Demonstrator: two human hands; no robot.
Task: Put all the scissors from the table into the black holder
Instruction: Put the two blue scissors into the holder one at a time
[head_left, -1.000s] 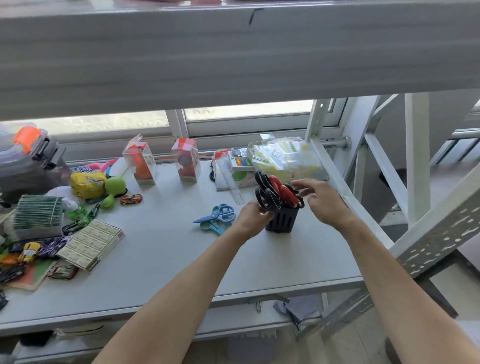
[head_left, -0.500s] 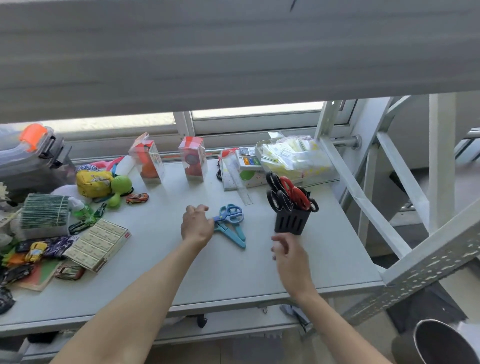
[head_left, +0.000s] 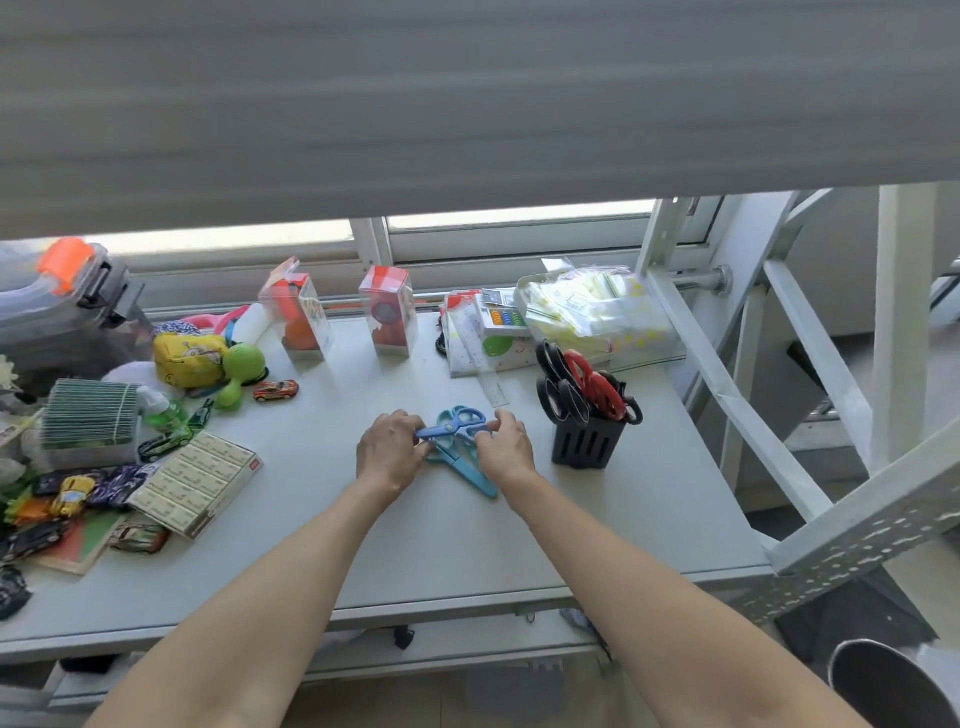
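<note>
Your two bare forearms run up from the near edge of the grey counter (head_left: 467, 545) and meet at its middle. Your left hand (head_left: 387, 452) sits knuckles up, its fingers (head_left: 410, 423) curled onto the blade end of the blue scissors (head_left: 451, 427). Your right hand (head_left: 506, 447) closes in from the other side, its fingers (head_left: 498, 420) pinched at the handle loops of that same pair. Both hands grasp the blue scissors, which sit at or just above the counter; whether they are lifted you cannot tell.

Under them lies a teal pair of scissors (head_left: 470, 470), flat on the counter, its blades pointing toward you and to the right, between your wrists.

Just right of your right hand stands the black holder (head_left: 584, 447), upright, slotted sides. It already carries black scissors (head_left: 558, 395) and red scissors (head_left: 592, 384), handles up, blades down inside.

To your left, near the edge: a flat carton of small boxes (head_left: 200, 480), toy cars (head_left: 72, 493) and wrappers in a loose pile, a green ridged stack (head_left: 88, 415).

Further back on the left, a yellow pouch (head_left: 187, 358), a green soft toy (head_left: 241, 366), a small orange toy car (head_left: 276, 389) by itself.

Along the far edge, two clear display boxes (head_left: 387, 312) with red and orange contents, a clear ruler (head_left: 491, 382), a paint set (head_left: 501, 317), and a clear bag of yellowish packets (head_left: 597, 312) behind the holder. Beyond that, the window frame and a lowered grey blind (head_left: 467, 104).
</note>
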